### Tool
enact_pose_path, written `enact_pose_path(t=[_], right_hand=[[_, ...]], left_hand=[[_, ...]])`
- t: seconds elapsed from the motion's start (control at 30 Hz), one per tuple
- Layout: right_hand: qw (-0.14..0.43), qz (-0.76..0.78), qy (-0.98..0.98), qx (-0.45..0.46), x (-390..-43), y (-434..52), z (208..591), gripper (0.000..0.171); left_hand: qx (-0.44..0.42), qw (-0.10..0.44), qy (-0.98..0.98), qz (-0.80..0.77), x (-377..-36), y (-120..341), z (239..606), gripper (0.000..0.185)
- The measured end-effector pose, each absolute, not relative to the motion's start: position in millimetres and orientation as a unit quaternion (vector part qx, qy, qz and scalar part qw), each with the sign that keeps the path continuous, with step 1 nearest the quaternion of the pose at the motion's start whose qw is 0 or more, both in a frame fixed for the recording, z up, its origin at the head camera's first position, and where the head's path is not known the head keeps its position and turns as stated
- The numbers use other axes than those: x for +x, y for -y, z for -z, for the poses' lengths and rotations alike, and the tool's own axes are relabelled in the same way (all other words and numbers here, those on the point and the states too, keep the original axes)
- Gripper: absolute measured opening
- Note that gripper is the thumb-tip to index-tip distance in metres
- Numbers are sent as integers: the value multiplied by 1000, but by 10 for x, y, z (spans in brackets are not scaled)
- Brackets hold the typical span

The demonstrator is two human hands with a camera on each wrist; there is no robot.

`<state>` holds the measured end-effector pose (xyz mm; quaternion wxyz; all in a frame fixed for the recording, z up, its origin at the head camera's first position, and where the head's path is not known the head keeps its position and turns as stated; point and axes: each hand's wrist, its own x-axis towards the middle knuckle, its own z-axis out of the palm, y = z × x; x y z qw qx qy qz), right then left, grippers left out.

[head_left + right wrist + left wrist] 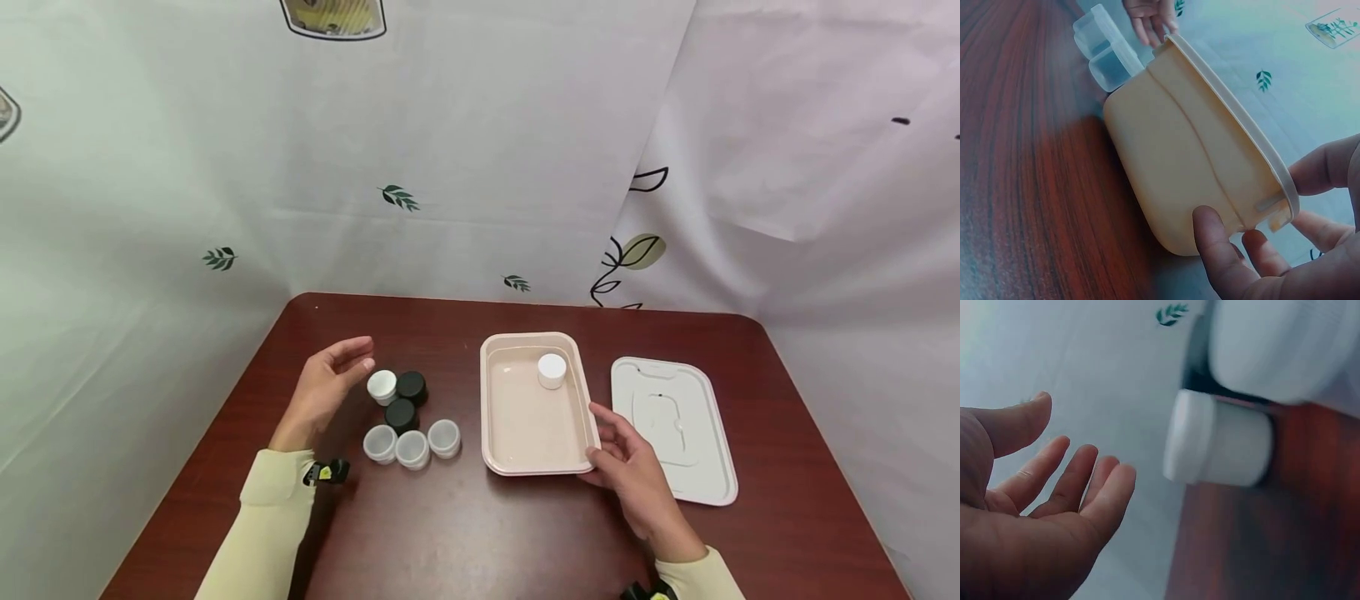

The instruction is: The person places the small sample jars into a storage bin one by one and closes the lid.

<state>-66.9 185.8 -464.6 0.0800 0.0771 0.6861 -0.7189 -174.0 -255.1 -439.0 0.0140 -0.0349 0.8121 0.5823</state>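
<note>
The left hand (322, 385) hovers with loose fingers just left of a small white-lidded jar (382, 387), touching nothing. Its palm and relaxed fingers face that jar in the left wrist view. Beside the jar stand two black-lidded jars (401, 415). In front of them are three small translucent jars (412, 450). My right hand (626, 467) holds a beige rectangular container (536, 425) at its right front corner, fingers at the rim and along the outer wall. Inside the container, near the back right, sits a white-lidded jar (552, 372).
A white rectangular lid (675, 429) lies on the dark red-brown table (435, 533), right of the container and partly behind the right hand. White cloth (480, 167) with leaf prints hangs behind the table's back edge and at both sides.
</note>
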Motion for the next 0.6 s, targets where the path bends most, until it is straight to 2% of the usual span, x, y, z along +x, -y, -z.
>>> enact_pose_path(t=[0.3,0.6], right_hand=[[74,719,-687,77,-657,-1859,4657,64],[74,727,-677,81,-656,-1846,4663,65]], left_hand=[[-16,66,-801,-595,-1780,2544,4643,64],[-14,90,-812,-576,-1771,2547,4796,65]])
